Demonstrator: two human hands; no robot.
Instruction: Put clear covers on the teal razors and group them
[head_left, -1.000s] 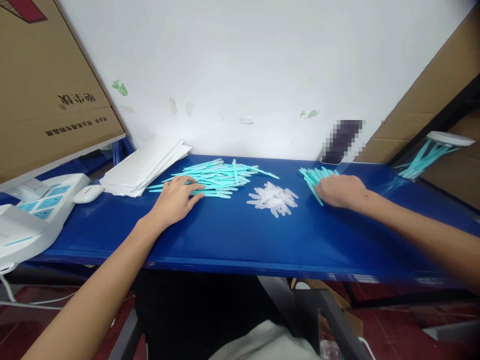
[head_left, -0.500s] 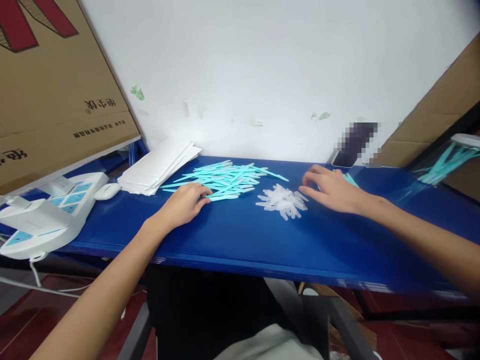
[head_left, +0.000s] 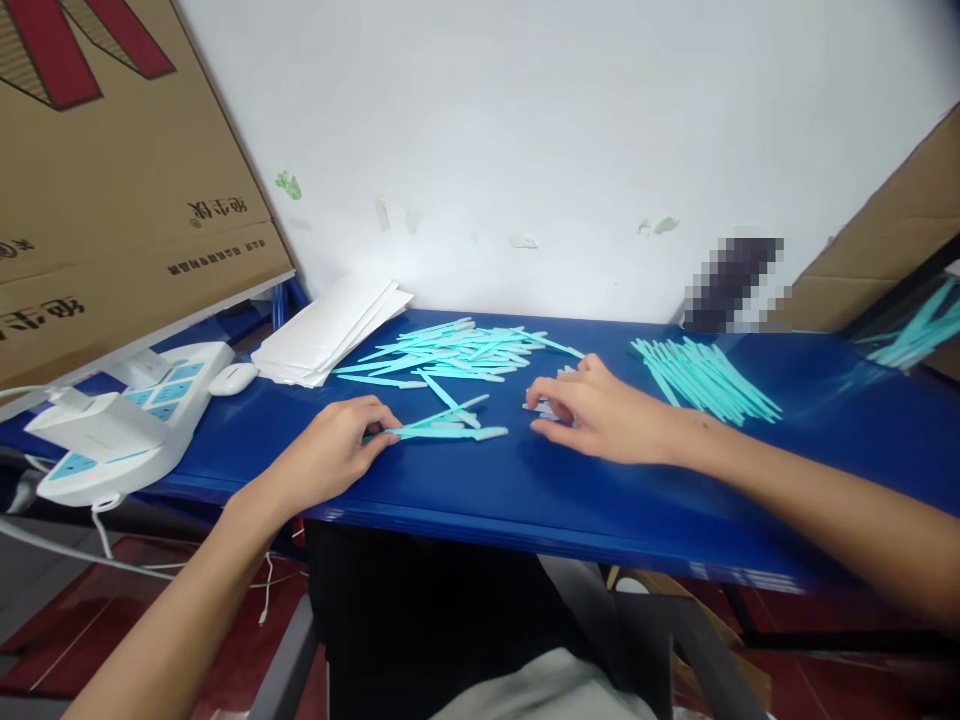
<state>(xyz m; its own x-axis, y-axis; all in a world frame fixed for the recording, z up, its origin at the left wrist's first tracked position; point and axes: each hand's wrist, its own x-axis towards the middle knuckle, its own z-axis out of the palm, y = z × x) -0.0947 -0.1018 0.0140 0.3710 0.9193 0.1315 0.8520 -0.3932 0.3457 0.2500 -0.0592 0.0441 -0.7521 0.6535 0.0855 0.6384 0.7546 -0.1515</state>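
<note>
My left hand [head_left: 341,450] pinches the near ends of a few thin turquoise eyebrow razors [head_left: 442,433], which point right across the blue table. Beyond them lies a loose heap of the same razors [head_left: 457,350], their pale blade ends facing various ways. My right hand [head_left: 589,405] is over the small pile of translucent white caps [head_left: 551,408], thumb and forefinger apart, and hides most of it. To its right a row of turquoise razors [head_left: 705,378] lies side by side.
White paper sheets [head_left: 326,335] lie at back left, near a white earbud case [head_left: 232,379] and a power strip [head_left: 180,400] with plugged chargers. A large carton [head_left: 135,180] stands left. A blurred-out phone [head_left: 731,285] leans on the wall, and a bag of razors [head_left: 915,330] is far right.
My left hand has drawn a few razors out of the heap toward the front edge. My right hand has moved left from the razor row to the caps, uncovering the row.
</note>
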